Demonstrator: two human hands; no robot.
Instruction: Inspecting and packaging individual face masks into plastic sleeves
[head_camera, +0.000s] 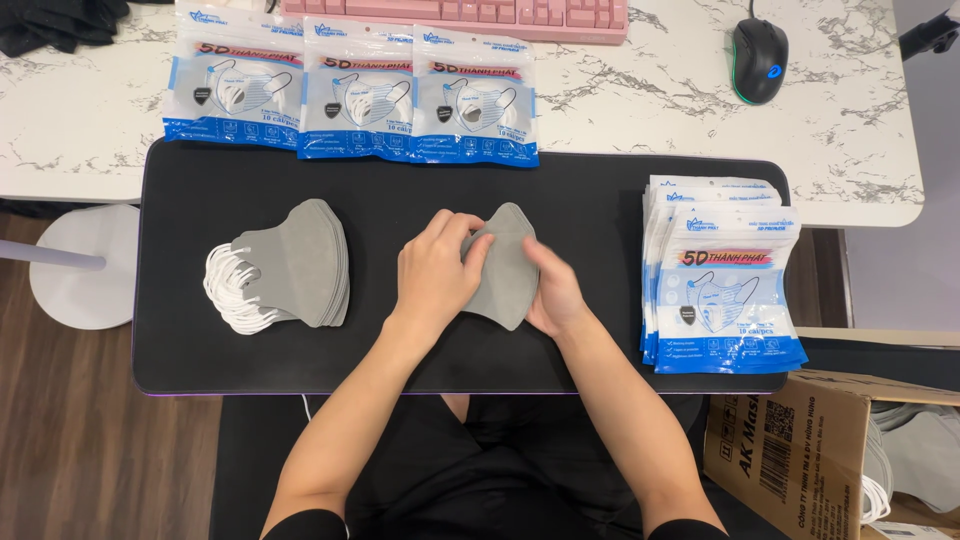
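Grip: we hold a small stack of grey masks (507, 268) between both hands, left hand (437, 272) closed over its left edge, right hand (553, 290) pressed to its right edge.
Place: it rests mid black mat (590, 200).
Left of us: a larger grey mask pile (295, 263), white ear loops out.
Right: empty pouches stack (722, 285).
Above: three filled packets (350, 90).

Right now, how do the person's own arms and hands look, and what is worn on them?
Both forearms are bare. The left hand and right hand wear no gloves, and no rings or watch are visible. Short black sleeves show only at the bottom edge of the picture.
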